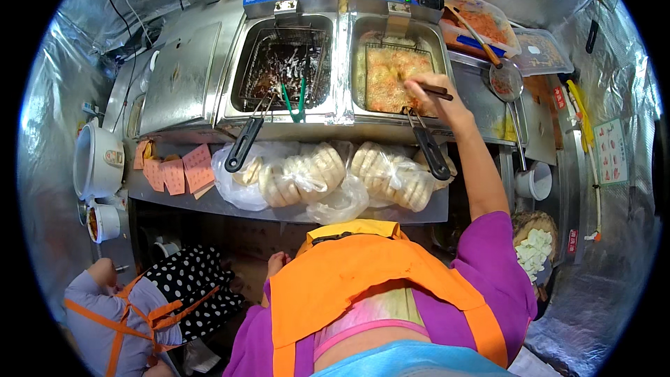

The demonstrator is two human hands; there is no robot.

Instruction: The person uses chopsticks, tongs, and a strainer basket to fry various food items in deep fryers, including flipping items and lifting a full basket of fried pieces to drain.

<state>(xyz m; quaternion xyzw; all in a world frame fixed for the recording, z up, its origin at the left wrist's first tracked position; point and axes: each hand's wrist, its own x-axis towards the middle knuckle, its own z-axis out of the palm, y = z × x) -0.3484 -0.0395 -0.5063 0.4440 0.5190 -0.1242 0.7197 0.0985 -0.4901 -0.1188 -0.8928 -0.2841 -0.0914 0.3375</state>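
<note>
My right hand (447,103) is closed round brown chopsticks (434,89) over the right fryer (347,63). Their tips point into the oil, where bubbling orange-pink food (388,78) fills a wire basket. That basket's black handle (430,150) sticks out toward me, below my hand. Low beside my orange apron (363,272), my left hand (278,262) shows only in part; its fingers look curled, and nothing shows in them. In the left fryer (230,77), green-handled tongs (294,106) lean in a basket over dark oil.
Bagged pale round breads (303,176) lie on the shelf before the fryers, beside pink paper slips (199,165). A skimmer (507,84) and a tub of orange-red food (481,17) are at right. Someone in a polka-dot apron (192,283) is at lower left, near a white cooker (99,157).
</note>
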